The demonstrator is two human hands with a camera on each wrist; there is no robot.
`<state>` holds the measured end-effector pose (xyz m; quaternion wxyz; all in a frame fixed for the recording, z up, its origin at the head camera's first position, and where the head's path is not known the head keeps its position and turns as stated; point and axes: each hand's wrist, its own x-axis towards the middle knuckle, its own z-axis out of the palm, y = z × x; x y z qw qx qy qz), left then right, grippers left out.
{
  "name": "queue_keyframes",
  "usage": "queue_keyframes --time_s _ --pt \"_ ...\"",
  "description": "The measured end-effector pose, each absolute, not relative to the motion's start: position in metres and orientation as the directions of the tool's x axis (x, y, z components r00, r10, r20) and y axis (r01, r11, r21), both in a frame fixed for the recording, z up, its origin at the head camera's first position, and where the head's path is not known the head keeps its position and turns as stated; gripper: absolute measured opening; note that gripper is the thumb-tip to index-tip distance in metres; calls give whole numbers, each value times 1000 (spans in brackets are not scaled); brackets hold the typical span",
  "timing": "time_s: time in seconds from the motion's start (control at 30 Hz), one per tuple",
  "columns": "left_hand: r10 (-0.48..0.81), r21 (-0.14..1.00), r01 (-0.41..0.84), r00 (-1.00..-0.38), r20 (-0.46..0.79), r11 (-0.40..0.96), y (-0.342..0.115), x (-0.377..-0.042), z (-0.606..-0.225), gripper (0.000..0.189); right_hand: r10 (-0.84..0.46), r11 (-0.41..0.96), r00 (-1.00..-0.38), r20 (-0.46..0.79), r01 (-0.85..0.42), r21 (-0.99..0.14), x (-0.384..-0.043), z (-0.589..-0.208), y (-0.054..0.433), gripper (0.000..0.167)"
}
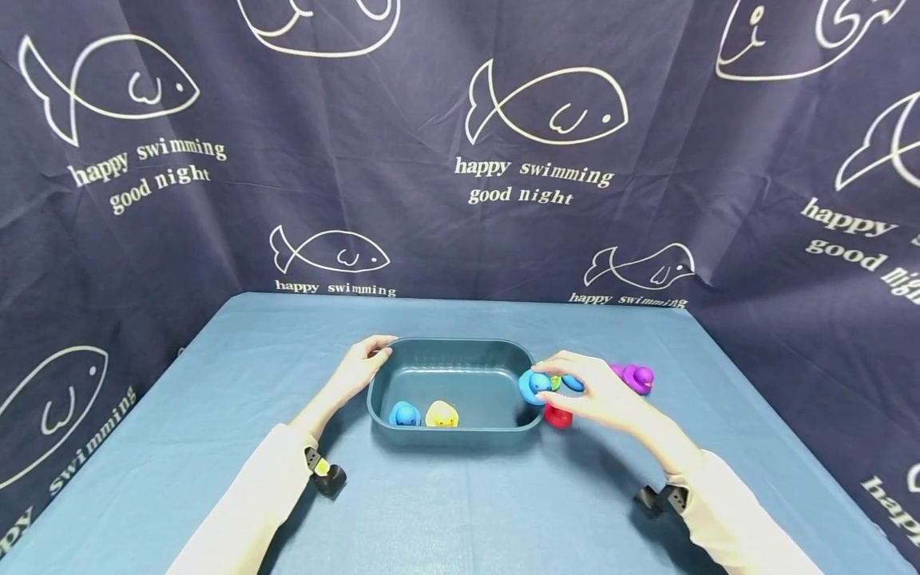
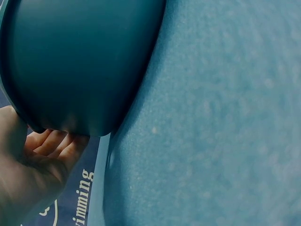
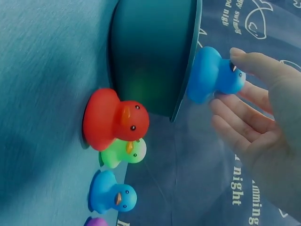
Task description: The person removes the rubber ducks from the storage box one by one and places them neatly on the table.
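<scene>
A teal plastic tub [image 1: 454, 436] stands in the middle of the table. My left hand [image 1: 357, 370] grips its far left corner, thumb at the rim and fingers against the outer wall [image 2: 84, 70] in the left wrist view. My right hand [image 1: 591, 386] pinches a blue rubber duck [image 3: 205, 75] by its head, just above the tub's right rim. Inside the tub, along the near wall, are another blue duck [image 1: 405, 414] and a yellow duck [image 1: 442, 414].
Right of the tub, a red duck [image 3: 101, 120], a green duck [image 3: 113, 153], a blue duck [image 3: 102, 192] and something purple [image 3: 97, 221] stand in a row. A purple duck [image 1: 638, 378] shows beyond my right hand. Dark blue cloth [image 1: 431, 239] hangs behind the blue-covered table [image 1: 460, 511].
</scene>
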<state>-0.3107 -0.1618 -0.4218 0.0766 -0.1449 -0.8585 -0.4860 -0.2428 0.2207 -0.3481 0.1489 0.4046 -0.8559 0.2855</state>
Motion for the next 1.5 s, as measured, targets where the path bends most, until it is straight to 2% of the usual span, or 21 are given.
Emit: queue_keyframes --time_s 0.13,0.43,0.53,0.77,0.9,1.17,1.5 --pt "172 812 322 -947 273 486 -162 -311 -422 31 -602 524 -636 483 -771 -362 -241 -349 226 38" --pt "169 826 310 -950 261 471 -161 -309 -420 32 -624 502 -606 494 -795 -341 -241 -349 234 39" --pt "178 822 315 -949 261 474 -157 -299 -407 32 -628 502 -604 491 -796 -338 -241 -349 237 40" --pt "186 824 318 -948 259 470 -156 -296 -403 31 -603 489 -567 561 -819 -302 -242 -356 246 36" --pt "186 833 312 -949 254 457 -154 -288 -393 31 -589 520 -589 553 -800 -299 -241 -358 250 37" --pt "171 819 301 -953 248 488 -161 -309 -419 32 -567 573 -634 526 -762 -301 -239 -365 260 38" --pt "165 830 299 -954 249 472 -160 -309 -420 31 -559 608 -653 511 -742 -283 -237 -369 270 37"
